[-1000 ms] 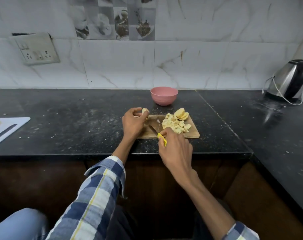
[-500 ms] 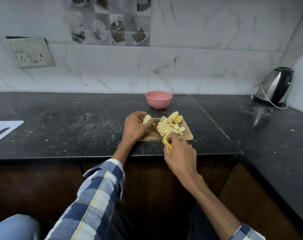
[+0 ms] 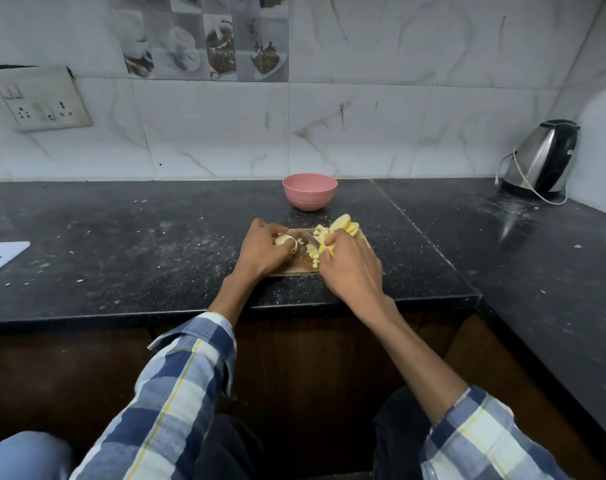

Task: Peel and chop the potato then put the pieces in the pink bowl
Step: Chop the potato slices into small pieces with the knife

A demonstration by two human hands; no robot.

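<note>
Two hands over wooden cutting board (image 3: 296, 266) at counter's (image 3: 128, 258) front edge: left hand (image 3: 265, 249) curled round a peeled potato piece (image 3: 284, 240) at board's left end; right hand (image 3: 348, 265) grips yellow-handled knife (image 3: 318, 247), blade pointing toward that piece. Chopped potato pieces (image 3: 316, 252) mid-board, slices (image 3: 344, 225) at its far right corner. Pink bowl (image 3: 309, 191) just beyond board's far edge.

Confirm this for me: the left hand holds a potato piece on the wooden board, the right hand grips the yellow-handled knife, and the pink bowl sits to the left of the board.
Not quite. The head view shows the pink bowl behind the wooden board, toward the wall, not left of it. The rest holds: the left hand holds a potato piece and the right hand grips the yellow-handled knife.
</note>
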